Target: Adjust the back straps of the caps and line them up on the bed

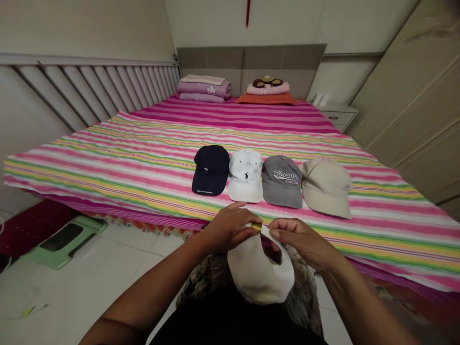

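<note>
A cream baseball cap point(260, 278) hangs between my two hands over my lap, its back opening turned up. My left hand point(233, 227) pinches the strap near its gold-coloured buckle point(256, 227). On the other side of the opening, my right hand point(296, 237) grips the strap between thumb and fingers. Beyond them a row of caps lies on the bed: a navy cap point(211, 167), a white cap point(246, 175) with a small dark emblem, a grey cap point(282, 184) lettered "Always", and a beige cap point(326, 187) at the right end.
The bed is spread with a striped sheet point(143, 163). Folded purple bedding point(204, 89) and a pink-and-orange stack point(268, 96) sit by the headboard point(247, 60). A green stool point(66, 239) stands on the tiled floor at left. A white nightstand point(338, 116) is at back right.
</note>
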Available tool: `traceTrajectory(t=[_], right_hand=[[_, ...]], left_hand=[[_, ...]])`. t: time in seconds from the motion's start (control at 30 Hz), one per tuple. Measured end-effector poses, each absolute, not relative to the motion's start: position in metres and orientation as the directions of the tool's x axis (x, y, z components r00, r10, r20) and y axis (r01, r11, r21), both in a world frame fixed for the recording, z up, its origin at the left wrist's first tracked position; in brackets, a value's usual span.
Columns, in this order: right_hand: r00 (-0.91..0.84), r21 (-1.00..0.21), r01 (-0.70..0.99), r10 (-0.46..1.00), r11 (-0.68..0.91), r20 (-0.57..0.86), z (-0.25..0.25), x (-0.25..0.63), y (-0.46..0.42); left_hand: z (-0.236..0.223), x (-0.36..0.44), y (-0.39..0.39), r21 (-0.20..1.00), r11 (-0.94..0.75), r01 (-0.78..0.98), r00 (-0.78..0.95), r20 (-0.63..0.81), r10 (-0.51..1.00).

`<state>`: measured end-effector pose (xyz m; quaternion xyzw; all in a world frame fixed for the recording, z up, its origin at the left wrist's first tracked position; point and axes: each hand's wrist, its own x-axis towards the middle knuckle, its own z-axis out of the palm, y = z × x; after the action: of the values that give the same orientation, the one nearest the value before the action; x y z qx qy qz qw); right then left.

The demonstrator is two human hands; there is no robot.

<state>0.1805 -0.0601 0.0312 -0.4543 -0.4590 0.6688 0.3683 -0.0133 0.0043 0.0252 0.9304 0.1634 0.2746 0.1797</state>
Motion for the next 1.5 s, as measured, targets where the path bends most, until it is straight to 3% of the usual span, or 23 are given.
traceTrajectory(t=[0.17, 0.4, 0.5, 0.6, 0.7, 0.83, 1.07, 1.23, 1.5], right_hand=[[-0.221, -0.961, -0.049, 0.941, -0.271, -0.254, 0.028, 0.179, -0.060], [-0.242, -0.960, -0.090, 0.941, -0.265, -0.237, 0.030, 0.174, -0.059], [-0.245, -0.958, -0.107, 0.941, -0.265, -0.233, 0.029, 0.176, -0.059], [-0.240, -0.962, -0.099, 0.944, -0.255, -0.226, 0.027, 0.177, -0.059], [-0.233, -0.962, -0.090, 0.945, -0.258, -0.231, 0.028, 0.178, -0.060], [-0.229, -0.964, -0.085, 0.946, -0.252, -0.227, 0.031, 0.177, -0.061], [-0.309, -0.941, -0.133, 0.915, -0.310, -0.258, 0.031, 0.180, -0.056], [-0.397, -0.881, -0.244, 0.871, -0.405, -0.290, 0.019, 0.193, -0.047], [-0.180, -0.782, -0.574, 0.969, -0.245, -0.172, 0.020, 0.177, -0.040]], left_hand=[[0.025, -0.011, 0.005, 0.486, -0.861, 0.148, 0.813, 0.436, 0.386], [0.021, -0.009, 0.006, 0.625, -0.777, 0.078, 0.825, 0.397, 0.402], [0.020, -0.009, 0.009, 0.851, -0.523, 0.040, 0.826, 0.267, 0.497], [0.021, -0.008, 0.016, 0.977, -0.172, 0.125, 0.852, -0.017, 0.523], [0.021, -0.007, 0.022, 0.974, -0.002, 0.227, 0.876, -0.203, 0.437], [0.018, -0.004, 0.019, 0.958, 0.227, 0.173, 0.861, -0.260, 0.437], [0.018, -0.010, 0.015, 0.903, 0.425, -0.059, 0.818, -0.201, 0.540], [0.030, -0.021, 0.028, 0.768, 0.542, -0.341, 0.774, -0.099, 0.626], [0.027, -0.038, 0.040, 0.676, 0.604, -0.421, 0.754, -0.110, 0.648]])
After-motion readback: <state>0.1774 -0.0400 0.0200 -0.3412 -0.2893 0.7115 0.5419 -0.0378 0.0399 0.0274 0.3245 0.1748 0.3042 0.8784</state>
